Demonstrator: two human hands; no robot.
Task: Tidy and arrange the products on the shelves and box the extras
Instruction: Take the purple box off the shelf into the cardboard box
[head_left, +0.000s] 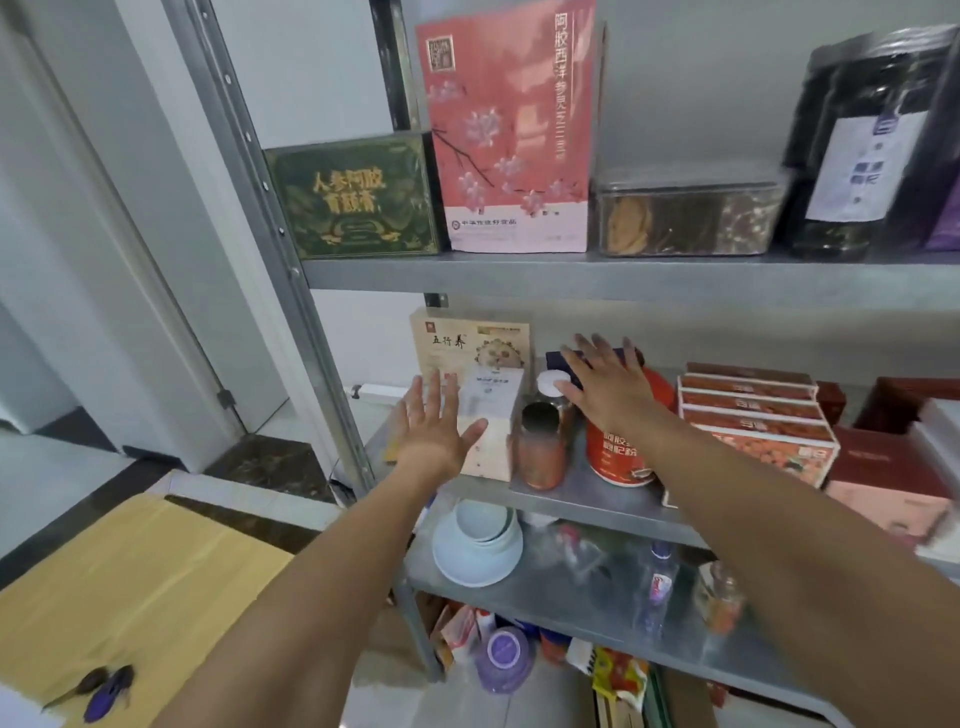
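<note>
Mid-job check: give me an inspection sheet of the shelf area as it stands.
Surface: grey metal shelves, middle tier crowded.
Job's things: green box, pink box and clear container on upper tier; white box, orange jar, red tin, stacked red boxes on middle tier.
Clutter: pale blue bowls and blurred bottles below.
Hands: left hand open before the white box; right hand open over the red tin.
Cables: nothing seen.
Surroundings: cardboard box at left.

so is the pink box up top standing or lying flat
Standing upright: the pink box rests on its short edge on the shelf, rising well above the green box beside it.
</note>
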